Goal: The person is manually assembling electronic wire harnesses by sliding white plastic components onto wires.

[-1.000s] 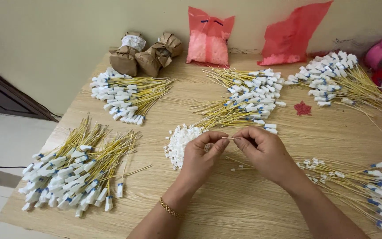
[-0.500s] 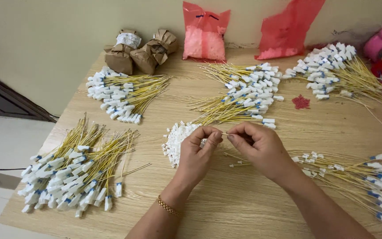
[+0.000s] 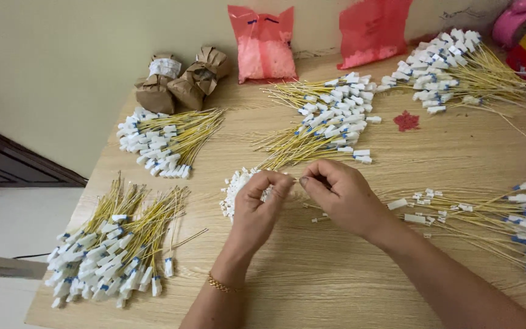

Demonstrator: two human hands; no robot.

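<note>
Place: home piecework bench
Signs: wooden table [image 3: 336, 286], sorted bundles of yellow wires [image 3: 165, 137], red plastic bags [image 3: 263, 45], bare wall

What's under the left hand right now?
A pile of small white caps lies on the wooden table beneath the left hand. The hand covers the pile's right part, so its full extent cannot be seen.

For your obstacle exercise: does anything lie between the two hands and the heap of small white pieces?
Nothing visible does. The left hand is right over the heap of small white pieces, the right hand beside it, fingertips pinched together.
</note>
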